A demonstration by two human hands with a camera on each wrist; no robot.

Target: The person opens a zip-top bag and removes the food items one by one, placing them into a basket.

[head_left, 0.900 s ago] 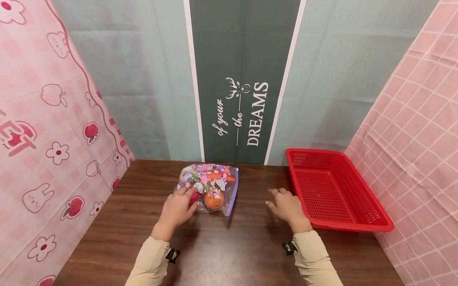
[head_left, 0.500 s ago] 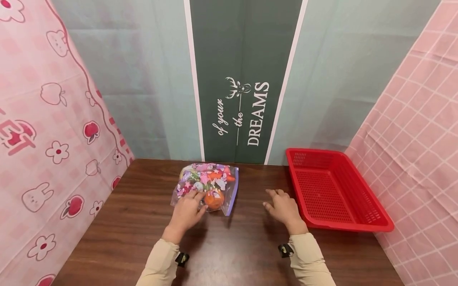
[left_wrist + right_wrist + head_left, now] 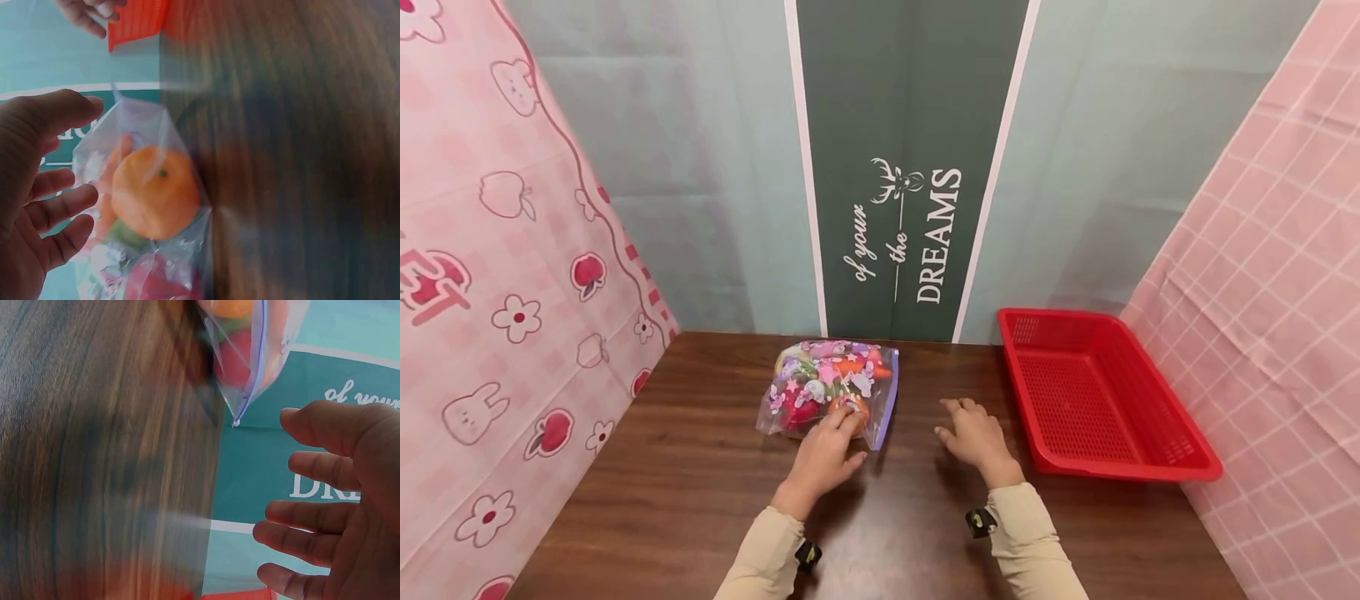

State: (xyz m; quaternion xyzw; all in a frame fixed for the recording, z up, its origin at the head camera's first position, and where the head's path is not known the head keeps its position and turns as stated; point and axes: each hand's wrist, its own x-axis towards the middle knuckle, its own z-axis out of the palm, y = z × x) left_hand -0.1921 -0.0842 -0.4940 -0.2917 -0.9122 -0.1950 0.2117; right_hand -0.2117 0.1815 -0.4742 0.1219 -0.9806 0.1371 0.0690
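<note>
A clear zip bag (image 3: 820, 375) with a printed pattern and a purple zip edge lies on the table, filled with colourful pieces. Inside it I make out an orange mandarin (image 3: 156, 194) and a red round item (image 3: 159, 278). My left hand (image 3: 823, 454) hovers at the bag's near side, fingers relaxed and apart, over the mandarin in the head view; whether they touch the plastic I cannot tell. To the right of the bag, my right hand (image 3: 973, 437) is held above the table with loosely bent fingers and nothing in it, the zip edge (image 3: 259, 356) some way off.
A red plastic basket (image 3: 1033, 417) with perforated sides stands at the right, beside my right hand. Behind the brown wooden table (image 3: 700, 467) hangs a green cloth with lettering. Pink cloths flank both sides.
My left hand has moved right along the bag's near side, from over the red item to the mandarin. My right hand has shifted slightly left, away from the basket. The bag stays put.
</note>
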